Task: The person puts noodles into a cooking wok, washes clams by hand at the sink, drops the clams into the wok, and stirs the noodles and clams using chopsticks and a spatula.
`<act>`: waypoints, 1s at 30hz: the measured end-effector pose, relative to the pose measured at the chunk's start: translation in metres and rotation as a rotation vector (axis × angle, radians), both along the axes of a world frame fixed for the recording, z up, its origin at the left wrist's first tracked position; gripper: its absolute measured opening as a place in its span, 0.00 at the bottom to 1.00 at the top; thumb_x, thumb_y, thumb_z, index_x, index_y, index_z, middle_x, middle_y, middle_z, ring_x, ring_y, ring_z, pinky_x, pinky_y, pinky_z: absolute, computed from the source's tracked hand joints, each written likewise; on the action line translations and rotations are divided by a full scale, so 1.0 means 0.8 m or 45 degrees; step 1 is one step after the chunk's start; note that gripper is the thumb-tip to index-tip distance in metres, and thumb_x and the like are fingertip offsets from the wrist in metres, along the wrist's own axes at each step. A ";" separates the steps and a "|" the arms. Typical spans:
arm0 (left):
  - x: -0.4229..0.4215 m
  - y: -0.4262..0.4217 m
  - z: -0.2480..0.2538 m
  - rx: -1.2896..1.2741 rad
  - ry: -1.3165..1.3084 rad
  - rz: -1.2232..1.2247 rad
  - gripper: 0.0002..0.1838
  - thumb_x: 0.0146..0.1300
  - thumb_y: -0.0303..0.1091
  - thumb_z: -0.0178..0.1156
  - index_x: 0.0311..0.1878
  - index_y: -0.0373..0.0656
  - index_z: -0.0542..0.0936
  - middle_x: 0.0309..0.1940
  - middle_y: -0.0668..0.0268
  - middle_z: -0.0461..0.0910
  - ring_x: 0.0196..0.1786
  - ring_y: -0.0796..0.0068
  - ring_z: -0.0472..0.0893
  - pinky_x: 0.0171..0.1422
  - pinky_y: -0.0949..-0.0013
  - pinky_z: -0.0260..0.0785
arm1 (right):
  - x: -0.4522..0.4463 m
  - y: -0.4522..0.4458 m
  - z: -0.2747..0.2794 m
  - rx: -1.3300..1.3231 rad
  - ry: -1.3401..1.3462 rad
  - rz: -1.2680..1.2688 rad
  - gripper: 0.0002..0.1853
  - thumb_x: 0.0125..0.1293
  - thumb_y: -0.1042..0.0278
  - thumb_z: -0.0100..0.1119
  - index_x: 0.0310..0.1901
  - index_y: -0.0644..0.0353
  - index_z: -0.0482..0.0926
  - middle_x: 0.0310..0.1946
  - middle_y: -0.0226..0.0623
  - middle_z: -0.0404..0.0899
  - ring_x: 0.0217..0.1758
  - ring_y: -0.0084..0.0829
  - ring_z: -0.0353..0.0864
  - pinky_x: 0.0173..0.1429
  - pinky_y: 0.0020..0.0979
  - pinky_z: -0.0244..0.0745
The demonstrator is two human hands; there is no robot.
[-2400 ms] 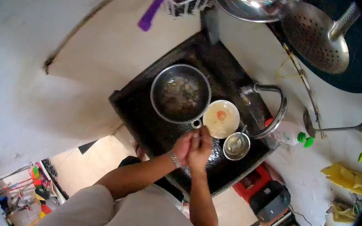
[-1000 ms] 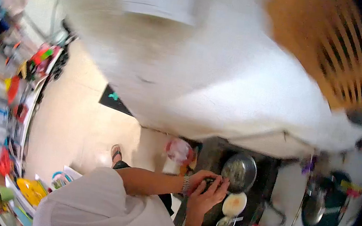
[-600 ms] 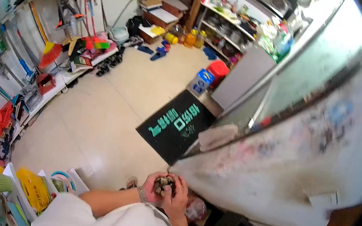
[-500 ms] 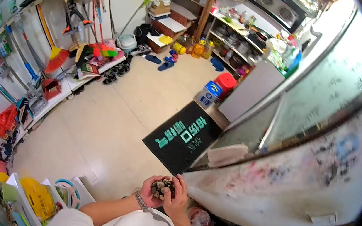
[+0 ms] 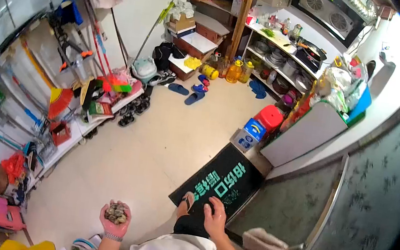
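A pile of small clam-like shells (image 5: 117, 212), mottled grey and brown, rests in the cupped palm of my left hand (image 5: 113, 227). That hand is out in front at lower left, above the pale tiled floor, with a metal watch band (image 5: 113, 237) at its wrist. My right hand (image 5: 214, 219) holds nothing. Its fingers are bent and apart over the near edge of the black doormat (image 5: 245, 166) with green lettering. A sandalled foot (image 5: 186, 203) shows on the mat beside this hand.
Glass sliding doors (image 5: 296, 203) line the right, where a cloth (image 5: 265, 245) hangs. Ahead stand a red stool (image 5: 268, 118), a blue box (image 5: 250, 133), slippers (image 5: 194, 98) and kitchen shelves (image 5: 269, 58). A low white shelf (image 5: 75, 131) with brooms and shoes runs along the left.
Both hands were together around the shells; now they are apart. The left has carried the shells leftward, and the right has let go and opened. My view has moved forward toward the mat.
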State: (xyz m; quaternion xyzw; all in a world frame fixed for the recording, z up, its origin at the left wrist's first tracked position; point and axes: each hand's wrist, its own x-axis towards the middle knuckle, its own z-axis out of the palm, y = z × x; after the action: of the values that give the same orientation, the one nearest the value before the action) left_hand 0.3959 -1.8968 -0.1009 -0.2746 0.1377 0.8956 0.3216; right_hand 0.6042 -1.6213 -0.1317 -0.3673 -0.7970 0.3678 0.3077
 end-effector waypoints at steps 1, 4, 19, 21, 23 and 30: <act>-0.020 0.011 0.009 -0.019 -0.004 -0.009 0.09 0.60 0.41 0.60 0.38 0.49 0.83 0.39 0.63 0.82 0.46 0.63 0.79 0.50 0.58 0.77 | -0.019 0.037 0.004 -0.035 -0.050 -0.016 0.15 0.69 0.64 0.58 0.52 0.64 0.78 0.54 0.50 0.77 0.56 0.46 0.78 0.59 0.39 0.73; -0.085 0.085 0.024 -0.073 0.110 0.200 0.09 0.61 0.41 0.60 0.40 0.49 0.84 0.40 0.61 0.83 0.47 0.61 0.80 0.50 0.59 0.78 | -0.073 0.140 0.026 -0.206 -0.028 0.013 0.16 0.68 0.62 0.58 0.51 0.65 0.78 0.54 0.51 0.77 0.57 0.49 0.77 0.62 0.41 0.71; -0.426 0.651 0.003 0.300 -0.048 -0.194 0.10 0.60 0.41 0.60 0.41 0.48 0.85 0.42 0.61 0.83 0.51 0.60 0.78 0.53 0.58 0.76 | -0.292 0.614 -0.099 -0.251 -0.765 0.060 0.22 0.65 0.51 0.59 0.47 0.65 0.82 0.45 0.54 0.82 0.51 0.52 0.80 0.55 0.44 0.75; -0.477 0.741 0.024 0.303 -0.039 -0.302 0.11 0.60 0.41 0.60 0.41 0.48 0.84 0.42 0.61 0.83 0.50 0.60 0.78 0.52 0.58 0.76 | -0.259 0.639 -0.128 -0.597 -0.859 -0.228 0.24 0.64 0.49 0.58 0.48 0.65 0.82 0.46 0.54 0.82 0.52 0.51 0.81 0.56 0.43 0.74; -0.518 0.827 0.048 0.285 0.029 -0.471 0.11 0.60 0.41 0.60 0.41 0.48 0.84 0.42 0.61 0.82 0.50 0.59 0.78 0.52 0.57 0.76 | -0.217 0.638 -0.154 -0.759 -0.959 -0.592 0.26 0.62 0.46 0.58 0.45 0.65 0.83 0.41 0.54 0.83 0.49 0.52 0.82 0.55 0.44 0.75; -0.596 1.123 0.093 0.400 0.114 -0.751 0.13 0.61 0.43 0.59 0.45 0.48 0.83 0.45 0.62 0.80 0.52 0.60 0.77 0.53 0.59 0.75 | -0.150 0.627 -0.233 -1.272 -1.520 -0.616 0.24 0.67 0.44 0.50 0.41 0.57 0.85 0.40 0.49 0.84 0.47 0.49 0.83 0.50 0.42 0.78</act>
State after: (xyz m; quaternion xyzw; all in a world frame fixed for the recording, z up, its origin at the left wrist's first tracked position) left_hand -0.0806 -0.9987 -0.0262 -0.1304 0.0855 0.7854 0.5990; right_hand 0.4841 -1.1196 -0.3180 -0.7574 -0.4671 0.3456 -0.2980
